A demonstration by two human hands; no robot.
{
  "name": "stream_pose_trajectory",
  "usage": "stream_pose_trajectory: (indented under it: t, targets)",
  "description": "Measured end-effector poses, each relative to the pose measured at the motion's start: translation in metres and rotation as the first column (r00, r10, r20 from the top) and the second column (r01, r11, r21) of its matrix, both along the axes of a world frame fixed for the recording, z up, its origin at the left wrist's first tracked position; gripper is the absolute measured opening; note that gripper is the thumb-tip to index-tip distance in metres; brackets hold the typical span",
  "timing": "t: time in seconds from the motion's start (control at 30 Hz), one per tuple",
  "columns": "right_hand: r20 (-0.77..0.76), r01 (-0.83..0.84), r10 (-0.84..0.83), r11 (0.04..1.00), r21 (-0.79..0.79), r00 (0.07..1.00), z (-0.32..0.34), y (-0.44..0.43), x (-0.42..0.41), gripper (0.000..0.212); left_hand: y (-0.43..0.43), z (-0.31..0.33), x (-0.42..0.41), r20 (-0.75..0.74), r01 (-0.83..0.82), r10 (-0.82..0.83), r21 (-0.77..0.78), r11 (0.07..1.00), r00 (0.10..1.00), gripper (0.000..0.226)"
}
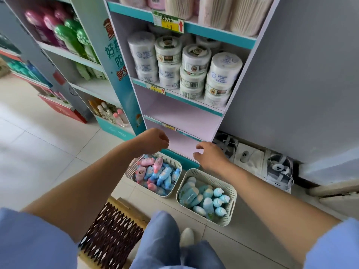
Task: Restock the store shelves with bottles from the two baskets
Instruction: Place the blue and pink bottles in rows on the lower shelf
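The person is standing in front of the shelf unit (213, 34) with both arms reaching toward its foot. The left hand (153, 141) is hovering before the unit's lowest bay, fingers loosely curled and holding nothing. The right hand (212, 157) is hanging nearer the unit's right corner, fingers relaxed and slightly parted, also empty.

The left basket (130, 169) is sitting on the floor against the unit's base and carrying pink and blue bottles (157, 175). The right basket (231, 202) is sitting beside it, a little farther out from the unit, and carrying pale blue bottles (207, 202). Two bare shelves (184, 115) are waiting in the unit below the shelf of white jars (194, 74).

The step in hand appears to be the first pick. Recommended procedure:

- Lower each hand into the basket beneath it, avoiding crossed arms.
- Take the topmost bottle by its body. The bottles are lying in loose heaps, and pulling a buried one is likely to spill its neighbours.
- Stand each bottle upright at the back of a bare shelf, keeping one kind per shelf.
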State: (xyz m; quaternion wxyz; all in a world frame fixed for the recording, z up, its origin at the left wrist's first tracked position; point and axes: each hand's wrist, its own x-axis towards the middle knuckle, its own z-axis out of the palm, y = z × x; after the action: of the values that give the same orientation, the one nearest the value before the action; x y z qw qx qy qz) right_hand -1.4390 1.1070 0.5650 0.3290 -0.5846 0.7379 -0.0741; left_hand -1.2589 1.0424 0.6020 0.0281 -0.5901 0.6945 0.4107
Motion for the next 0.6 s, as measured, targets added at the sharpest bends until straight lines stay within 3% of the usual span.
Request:
stream_pose_trajectory:
  t: [0.3, 0.6]
  targets:
    - [-0.018, -0.211, 0.212, 0.977, 0.04, 0.977, 0.002, -0.048, 0.03, 0.041, -0.031, 0.013, 0.009, 0.057, 0.017, -0.012, -0.092, 0.996, 0.998, 0.027]
    - [-0.007, -0.173, 0.174, 0.981, 0.088, 0.985, -0.056, -0.104, 0.055, 0.039, -0.098, -0.049, 0.033, 0.161, 0.165, -0.156, -0.045, 0.985, 0.975, 0.028]
